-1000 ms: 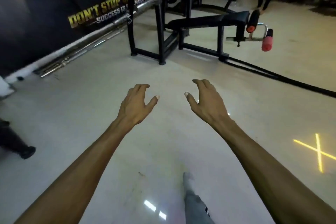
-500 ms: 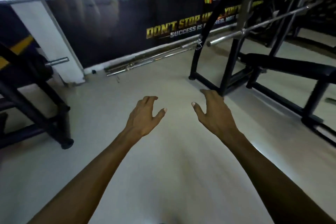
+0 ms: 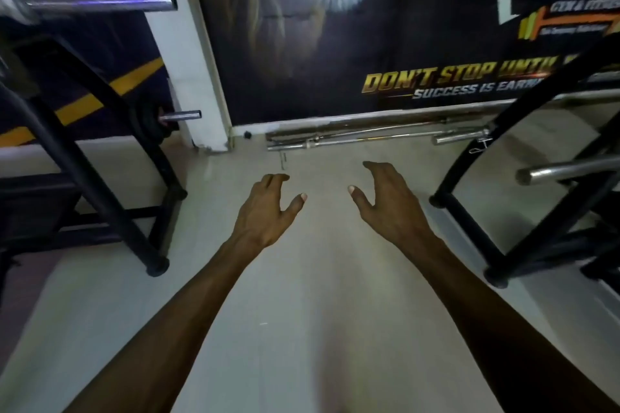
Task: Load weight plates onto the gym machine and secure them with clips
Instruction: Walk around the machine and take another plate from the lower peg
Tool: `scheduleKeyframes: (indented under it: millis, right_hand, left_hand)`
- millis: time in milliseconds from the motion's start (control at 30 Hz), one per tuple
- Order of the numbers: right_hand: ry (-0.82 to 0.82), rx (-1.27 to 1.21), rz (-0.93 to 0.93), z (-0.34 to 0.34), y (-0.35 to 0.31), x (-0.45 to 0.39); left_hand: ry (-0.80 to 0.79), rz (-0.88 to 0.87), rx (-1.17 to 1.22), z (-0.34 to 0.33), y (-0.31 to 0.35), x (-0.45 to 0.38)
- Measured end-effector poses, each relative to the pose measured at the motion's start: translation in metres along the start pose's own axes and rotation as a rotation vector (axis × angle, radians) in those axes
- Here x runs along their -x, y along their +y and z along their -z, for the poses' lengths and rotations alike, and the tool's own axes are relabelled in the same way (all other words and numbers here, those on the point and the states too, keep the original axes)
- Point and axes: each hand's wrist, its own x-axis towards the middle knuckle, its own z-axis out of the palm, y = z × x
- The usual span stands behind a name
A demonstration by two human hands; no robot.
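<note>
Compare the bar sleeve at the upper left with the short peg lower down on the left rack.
The upper bar sleeve is longer and thicker; the lower peg is a short, thinner stub. The upper bar sleeve looks bare along the part in view, while the lower peg has a dark plate seated behind it. The sleeve sits high on the rack; the peg sits nearer the floor. Both are shiny metal, roughly level, ends pointing right.

The view has swung left, bringing the black rack [image 3: 100,157] beside the wall into sight.
</note>
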Motion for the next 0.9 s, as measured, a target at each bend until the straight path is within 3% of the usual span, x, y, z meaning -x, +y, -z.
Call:
scheduleKeyframes:
  millis: [567,900]
  right_hand:
    - [-0.187,-0.148,0.324,-0.152,0.021,-0.429]
    - [-0.348,-0.189,0.500,-0.280,-0.033,-0.663]
  left_hand:
    - [0.139,0.399,-0.075,-0.016,-0.129,-0.330]
    - [0.242,0.646,-0.058,0.001,-0.256,-0.487]
